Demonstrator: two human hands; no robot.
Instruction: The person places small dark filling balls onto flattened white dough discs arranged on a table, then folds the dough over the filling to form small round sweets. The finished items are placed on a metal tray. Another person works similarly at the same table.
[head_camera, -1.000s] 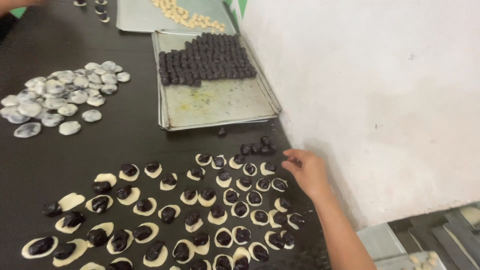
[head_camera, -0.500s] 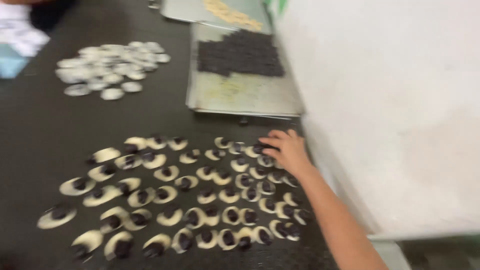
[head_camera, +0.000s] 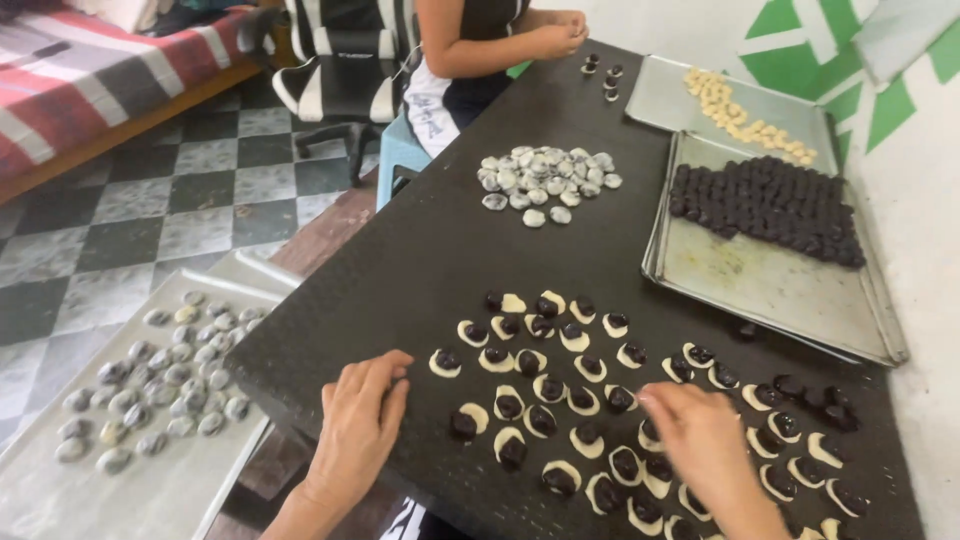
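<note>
**Soft dough rounds, each with a dark ball on top**

Black counter (head_camera: 400, 260) fills most of my view, a checkered tile floor off to its left. From the fingers outward: my right hand (head_camera: 705, 445) lies palm down over the field of small pale dough discs topped with dark round filling balls (head_camera: 560, 395), its fingers (head_camera: 660, 400) held together and touching pieces near the middle row; I cannot tell whether they pinch one. My left hand (head_camera: 360, 425) rests at the counter's near edge, fingers (head_camera: 385, 385) loosely together and curled, just beside the nearest disc and holding nothing.

I judge these pieces light, soft and easily dented: the thin dough would tear or stretch if lifted by one edge, and the glossy ball may roll off. Taking one from below the rim, on two sides, looks safest.

Farther out sit a heap of grey-white closed dumpling-like pieces (head_camera: 545, 180), a metal tray with rows of dark balls (head_camera: 770, 280), another tray with pale bits (head_camera: 660, 100), and a low tray of finished pieces (head_camera: 100, 470). Another person's hands (head_camera: 555, 35) work at the far end.
</note>
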